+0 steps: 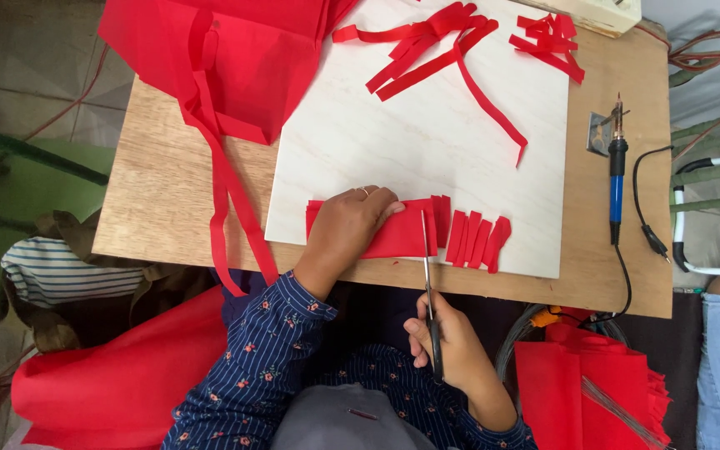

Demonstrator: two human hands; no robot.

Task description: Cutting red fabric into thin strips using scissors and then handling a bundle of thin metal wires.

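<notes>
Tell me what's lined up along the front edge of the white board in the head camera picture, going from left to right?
Left hand pressing on the red fabric piece → scissors held by the right hand, cutting into it → cut red strips → blue-handled soldering tool on the wooden table.

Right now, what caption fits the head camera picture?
Left hand pins red fabric while right hand snips strips with scissors.

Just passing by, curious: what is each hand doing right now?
Left hand: pressed flat on the red fabric piece, holding nothing.
Right hand: closed on the scissors.
</notes>
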